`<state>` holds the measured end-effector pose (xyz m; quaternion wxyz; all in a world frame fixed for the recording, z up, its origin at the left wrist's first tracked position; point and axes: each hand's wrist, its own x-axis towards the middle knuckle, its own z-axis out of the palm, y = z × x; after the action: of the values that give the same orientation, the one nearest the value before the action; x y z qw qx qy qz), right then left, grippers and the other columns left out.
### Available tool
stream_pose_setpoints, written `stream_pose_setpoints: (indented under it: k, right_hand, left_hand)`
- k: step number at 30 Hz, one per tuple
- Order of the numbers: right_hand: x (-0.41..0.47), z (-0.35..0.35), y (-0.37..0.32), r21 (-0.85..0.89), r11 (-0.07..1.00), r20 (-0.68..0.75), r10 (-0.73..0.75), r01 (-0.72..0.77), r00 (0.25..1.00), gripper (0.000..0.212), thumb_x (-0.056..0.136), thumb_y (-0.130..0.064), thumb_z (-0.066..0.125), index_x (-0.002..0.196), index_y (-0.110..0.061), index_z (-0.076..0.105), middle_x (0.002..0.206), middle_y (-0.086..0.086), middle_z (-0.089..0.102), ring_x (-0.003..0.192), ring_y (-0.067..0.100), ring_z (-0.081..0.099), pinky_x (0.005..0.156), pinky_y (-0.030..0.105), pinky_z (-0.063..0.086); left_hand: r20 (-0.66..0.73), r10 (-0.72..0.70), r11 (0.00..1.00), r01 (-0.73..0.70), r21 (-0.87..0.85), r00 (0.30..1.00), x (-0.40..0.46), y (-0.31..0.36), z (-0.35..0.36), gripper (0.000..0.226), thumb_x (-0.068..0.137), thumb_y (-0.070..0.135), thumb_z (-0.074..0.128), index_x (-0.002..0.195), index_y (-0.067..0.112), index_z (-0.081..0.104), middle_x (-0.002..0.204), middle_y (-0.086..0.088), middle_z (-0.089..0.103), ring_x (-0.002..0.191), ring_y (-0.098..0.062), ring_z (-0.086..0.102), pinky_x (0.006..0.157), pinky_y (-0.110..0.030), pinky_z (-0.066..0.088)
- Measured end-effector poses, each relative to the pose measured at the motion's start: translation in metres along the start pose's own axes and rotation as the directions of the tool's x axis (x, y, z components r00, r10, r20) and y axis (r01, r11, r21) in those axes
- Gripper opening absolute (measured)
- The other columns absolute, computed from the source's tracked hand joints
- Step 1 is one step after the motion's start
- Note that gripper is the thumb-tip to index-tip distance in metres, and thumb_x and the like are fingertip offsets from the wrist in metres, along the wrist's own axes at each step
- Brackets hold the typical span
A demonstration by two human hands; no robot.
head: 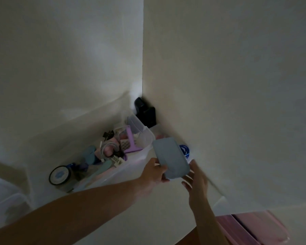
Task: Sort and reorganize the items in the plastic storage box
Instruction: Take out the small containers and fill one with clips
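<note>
A clear plastic storage box (129, 169) stands on a white surface in a wall corner. It holds a round black-rimmed tin (60, 175), a purple perforated holder (129, 143), a coiled white cable (108, 147) and several small items. My left hand (153, 174) grips the lower left edge of a flat grey-blue case (170, 158), held tilted above the box's right end. My right hand (195, 179) is beside the case's lower right corner with fingers spread, its thumb near the case's edge; contact is unclear.
A clear tub (141, 134) sits at the box's far end, with a black device (146, 112) in the corner behind it. A blue coiled cable (185, 150) lies against the right wall. A pink lidded container (254, 228) is at lower right. The scene is dim.
</note>
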<state>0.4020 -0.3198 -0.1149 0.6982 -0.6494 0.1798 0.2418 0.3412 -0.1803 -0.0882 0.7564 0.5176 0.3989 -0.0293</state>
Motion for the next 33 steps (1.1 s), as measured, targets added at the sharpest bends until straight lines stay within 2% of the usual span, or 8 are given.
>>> stream_pose_setpoints:
  k: [4, 12, 16, 20, 23, 25, 28, 33]
  right_hand:
    - [-0.029, 0.000, 0.000, -0.016, 0.995, 0.099, -0.094, 0.096, 0.991, 0.030, 0.087, -0.016, 0.071, 0.114, -0.007, 0.066, 0.093, 0.013, 0.072, 0.076, 0.023, 0.062, 0.067, 0.033, 0.050]
    - [-0.070, 0.075, 0.005, -0.010, 0.986, 0.386, -0.152, 0.169, 0.910, 0.029, 0.085, -0.009, 0.073, 0.112, -0.003, 0.065, 0.064, 0.001, 0.046, 0.055, 0.014, 0.035, 0.050, 0.027, 0.031]
    - [-0.107, 0.114, 0.014, -0.001, 0.983, 0.492, -0.161, 0.185, 0.856, 0.013, 0.086, -0.008, 0.072, 0.099, -0.009, 0.067, 0.078, 0.014, 0.066, 0.066, 0.023, 0.060, 0.062, 0.032, 0.048]
    - [-0.140, 0.133, 0.029, -0.118, 0.918, 0.595, -0.241, 0.380, 0.767, 0.018, 0.080, 0.001, 0.073, 0.098, -0.002, 0.074, 0.098, 0.006, 0.076, 0.096, 0.017, 0.071, 0.083, 0.023, 0.055]
    - [-0.165, 0.147, 0.050, -0.129, 0.872, 0.722, -0.244, 0.472, 0.648, 0.023, 0.078, 0.017, 0.065, 0.095, 0.003, 0.073, 0.109, 0.004, 0.074, 0.109, 0.014, 0.067, 0.085, 0.020, 0.055]
    - [-0.180, 0.157, 0.069, -0.154, 0.855, 0.787, -0.196, 0.495, 0.584, 0.027, 0.082, 0.018, 0.060, 0.095, 0.000, 0.075, 0.114, 0.001, 0.073, 0.114, 0.011, 0.064, 0.086, 0.018, 0.053]
    - [-0.203, 0.177, 0.093, -0.202, 0.839, 0.817, -0.141, 0.505, 0.560, 0.021, 0.087, 0.007, 0.063, 0.097, -0.006, 0.077, 0.114, -0.002, 0.073, 0.112, 0.008, 0.065, 0.088, 0.019, 0.053]
    - [-0.248, 0.207, 0.140, -0.342, 0.775, 0.767, -0.097, 0.531, 0.635, 0.026, 0.085, -0.003, 0.073, 0.104, -0.018, 0.066, 0.108, -0.003, 0.067, 0.086, 0.015, 0.071, 0.066, 0.019, 0.056]
  left_hand:
    - [0.040, 0.030, 1.000, -0.030, 0.004, 0.999, -0.022, -0.002, -0.011, 0.021, 0.095, 0.014, 0.062, 0.112, 0.012, 0.050, 0.118, -0.021, 0.065, 0.094, -0.033, 0.071, 0.069, -0.035, 0.061]
    - [0.060, 0.092, 0.992, -0.096, 0.085, 0.994, -0.114, -0.001, -0.120, 0.039, 0.105, 0.030, 0.043, 0.113, -0.002, 0.064, 0.101, -0.019, 0.074, 0.086, -0.034, 0.071, 0.076, -0.035, 0.058]
    - [-0.120, 0.204, 0.968, -0.182, 0.172, 0.972, -0.149, -0.013, -0.190, 0.036, 0.106, 0.027, 0.042, 0.102, 0.004, 0.069, 0.085, -0.016, 0.075, 0.070, -0.028, 0.069, 0.073, -0.041, 0.055]
    - [-0.225, 0.048, 0.982, -0.088, -0.170, 0.973, -0.174, -0.024, -0.244, 0.046, 0.103, 0.040, 0.043, 0.109, 0.002, 0.069, 0.092, -0.023, 0.074, 0.074, -0.033, 0.070, 0.076, -0.041, 0.056]
    - [-0.223, -0.044, 0.872, -0.072, -0.483, 0.974, -0.198, -0.041, -0.273, 0.053, 0.100, 0.052, 0.044, 0.114, 0.008, 0.069, 0.103, -0.024, 0.073, 0.085, -0.041, 0.071, 0.079, -0.044, 0.059]
    - [-0.307, -0.076, 0.784, -0.134, -0.606, 0.949, -0.212, -0.055, -0.289, 0.036, 0.100, 0.038, 0.052, 0.114, 0.008, 0.066, 0.102, -0.019, 0.073, 0.087, -0.043, 0.071, 0.076, -0.045, 0.061]
    - [-0.454, -0.076, 0.774, -0.234, -0.588, 0.888, -0.230, -0.081, -0.315, 0.017, 0.099, 0.013, 0.056, 0.112, 0.007, 0.066, 0.101, -0.008, 0.072, 0.089, -0.029, 0.070, 0.073, -0.040, 0.062]
    - [-0.568, -0.059, 0.846, -0.261, -0.465, 0.821, -0.255, -0.117, -0.361, 0.020, 0.090, 0.011, 0.069, 0.108, 0.001, 0.072, 0.097, -0.010, 0.076, 0.086, -0.024, 0.073, 0.069, -0.033, 0.061]
